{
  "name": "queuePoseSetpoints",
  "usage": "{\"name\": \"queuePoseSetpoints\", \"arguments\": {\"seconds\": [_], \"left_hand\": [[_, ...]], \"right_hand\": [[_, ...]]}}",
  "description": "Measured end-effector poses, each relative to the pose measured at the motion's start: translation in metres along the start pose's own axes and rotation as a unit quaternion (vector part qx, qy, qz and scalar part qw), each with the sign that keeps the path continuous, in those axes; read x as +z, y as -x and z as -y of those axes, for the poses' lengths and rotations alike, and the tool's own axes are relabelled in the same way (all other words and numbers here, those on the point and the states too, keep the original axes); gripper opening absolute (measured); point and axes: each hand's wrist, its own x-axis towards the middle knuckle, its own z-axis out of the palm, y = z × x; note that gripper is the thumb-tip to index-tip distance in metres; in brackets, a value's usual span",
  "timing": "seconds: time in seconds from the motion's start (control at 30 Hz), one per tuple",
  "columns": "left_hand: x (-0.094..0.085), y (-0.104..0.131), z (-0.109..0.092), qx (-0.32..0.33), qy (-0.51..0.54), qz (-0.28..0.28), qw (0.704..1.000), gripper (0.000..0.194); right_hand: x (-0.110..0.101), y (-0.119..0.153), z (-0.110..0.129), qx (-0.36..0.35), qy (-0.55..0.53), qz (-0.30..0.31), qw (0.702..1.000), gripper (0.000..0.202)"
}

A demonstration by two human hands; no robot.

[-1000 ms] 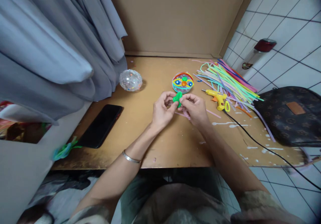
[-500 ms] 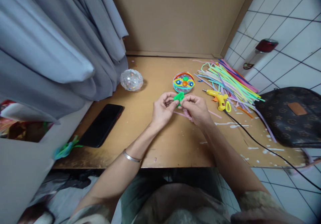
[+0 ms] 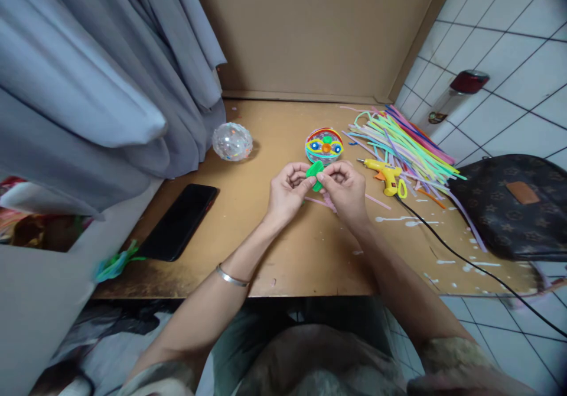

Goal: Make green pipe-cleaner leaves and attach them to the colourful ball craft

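Between my two hands is a small green piece, apparently coiled pipe cleaner (image 3: 315, 170), held above the table. My left hand (image 3: 289, 190) pinches its left side with thumb and fingers. From the right, my right hand (image 3: 345, 188) grips the same piece, fingertips close to the left ones. Under my right hand a pink pipe cleaner (image 3: 378, 201) lies on the table, partly hidden. Just beyond my hands stands a clear ball (image 3: 325, 158) decorated with colourful pipe-cleaner bands, two blue-centred eye shapes and an orange middle.
A clear speckled ball (image 3: 233, 142) sits at the back left, a black phone (image 3: 179, 221) nearer me. To the right are a yellow glue gun (image 3: 386, 174) with a black cord, a pile of pipe cleaners (image 3: 403, 139) and a dark patterned bag (image 3: 509, 207). A grey curtain (image 3: 133, 77) hangs left.
The green piece has been turned between my fingers and now shows a flatter, rounder side. My right hand has shifted slightly upward; the things on the table stay put.
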Motion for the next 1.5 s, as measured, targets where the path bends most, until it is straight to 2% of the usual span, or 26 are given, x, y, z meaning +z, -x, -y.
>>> {"name": "queuePoseSetpoints", "arguments": {"seconds": [0.1, 0.2, 0.37, 0.5, 0.6, 0.67, 0.73, 0.8, 0.83, 0.93, 1.0, 1.37, 1.5], "left_hand": [[0.001, 0.001, 0.000, 0.028, -0.025, -0.016, 0.999, 0.028], [-0.001, 0.004, -0.002, 0.101, -0.082, -0.019, 0.991, 0.017], [-0.009, 0.004, -0.003, 0.228, -0.221, -0.011, 0.948, 0.003], [-0.013, 0.002, 0.000, 0.287, -0.293, 0.015, 0.912, 0.010], [-0.012, 0.003, 0.001, 0.308, -0.312, 0.034, 0.898, 0.015], [-0.010, 0.005, 0.000, 0.297, -0.302, 0.013, 0.906, 0.015], [-0.009, 0.005, -0.001, 0.265, -0.262, -0.046, 0.927, 0.015], [-0.008, 0.003, -0.002, 0.203, -0.187, -0.104, 0.956, 0.021], [-0.007, 0.002, -0.001, 0.161, -0.142, -0.115, 0.970, 0.025], [-0.005, -0.001, 0.000, 0.035, -0.031, -0.079, 0.996, 0.035], [-0.003, -0.002, 0.000, -0.003, -0.001, -0.055, 0.998, 0.040], [-0.001, 0.000, -0.004, -0.039, 0.004, -0.067, 0.997, 0.042], [-0.001, 0.001, -0.005, -0.032, 0.003, -0.056, 0.998, 0.044]], "right_hand": [[0.001, 0.000, -0.003, 0.022, -0.001, -0.006, 1.000, 0.036], [0.000, 0.000, -0.001, 0.065, -0.030, 0.033, 0.997, 0.035], [-0.002, -0.001, 0.008, 0.080, -0.085, 0.095, 0.989, 0.033], [-0.003, -0.002, 0.008, 0.099, -0.133, 0.095, 0.982, 0.037], [-0.003, -0.002, 0.006, 0.120, -0.127, 0.075, 0.982, 0.040], [-0.003, -0.002, 0.004, 0.127, -0.128, 0.064, 0.981, 0.042], [-0.003, -0.002, 0.004, 0.127, -0.132, 0.054, 0.982, 0.042], [-0.003, -0.002, 0.003, 0.127, -0.133, 0.049, 0.982, 0.042], [-0.003, -0.002, 0.003, 0.129, -0.133, 0.050, 0.982, 0.042], [-0.002, -0.001, 0.002, 0.132, -0.124, 0.063, 0.982, 0.041], [-0.002, -0.001, 0.002, 0.127, -0.113, 0.074, 0.983, 0.041], [0.002, 0.002, 0.007, 0.114, -0.052, 0.078, 0.989, 0.027], [0.004, 0.003, 0.007, 0.104, -0.044, 0.085, 0.990, 0.027]]}}
